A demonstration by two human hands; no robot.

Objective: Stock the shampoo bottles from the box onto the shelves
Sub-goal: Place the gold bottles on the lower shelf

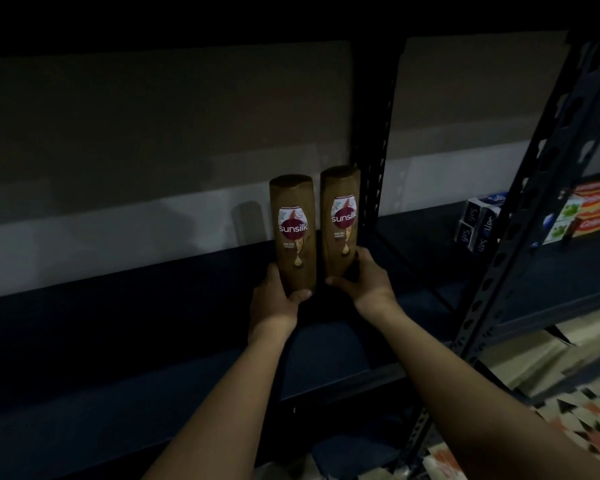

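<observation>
- Step in hand, as I judge it: placing two brown Sunsilk shampoo bottles on the dark shelf board (pixel 136 306), both at once, towards its right end beside the perforated steel upright (pixel 371 188).
- The left bottle (pixel 294 233) and the right bottle (pixel 341 220) stand upright, labels facing the camera, just beside each other with a thin gap between; the right one sits slightly farther back.
- The left hand (pixel 274 303) grips the left bottle low down, thumb across its front, the other fingers behind it.
- The right hand (pixel 364 278) holds the right bottle at its base, thumb stretched left under it, fingers curled round its right side.
- Both forearms reach forward from the near edge, converging on the bottles.
- Whether the bases already rest on the board is lost in shadow.
- Next move likely calls for seating both flat, then loosening the fingers without tipping either.
- The box is not in view; soap packs (pixel 478 223) sit on the neighbouring shelf at far right.
</observation>
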